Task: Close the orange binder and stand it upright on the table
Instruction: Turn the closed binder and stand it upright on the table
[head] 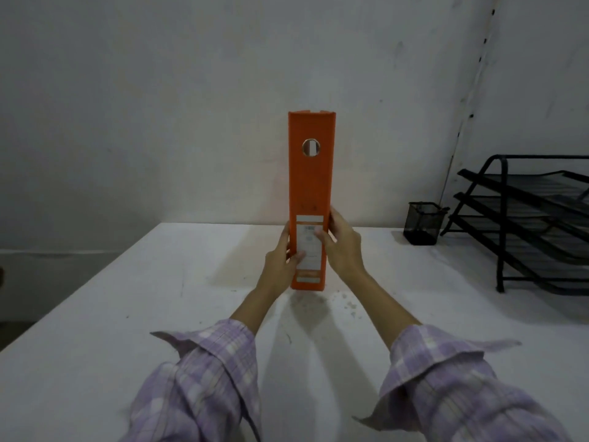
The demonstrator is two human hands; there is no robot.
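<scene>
The orange binder [310, 183] stands upright and closed on the white table [127, 314], its spine with a round finger hole and a white label facing me. My left hand [280, 260] grips its lower left side, thumb on the label. My right hand [342, 247] grips the lower right side, thumb across the spine. The binder's bottom edge rests on the tabletop or sits just above it; I cannot tell which.
A black mesh pen cup [422, 223] stands at the back right. A black tiered letter tray [535, 224] fills the right edge. A white wall rises close behind the table. The table's left edge runs diagonally at the left.
</scene>
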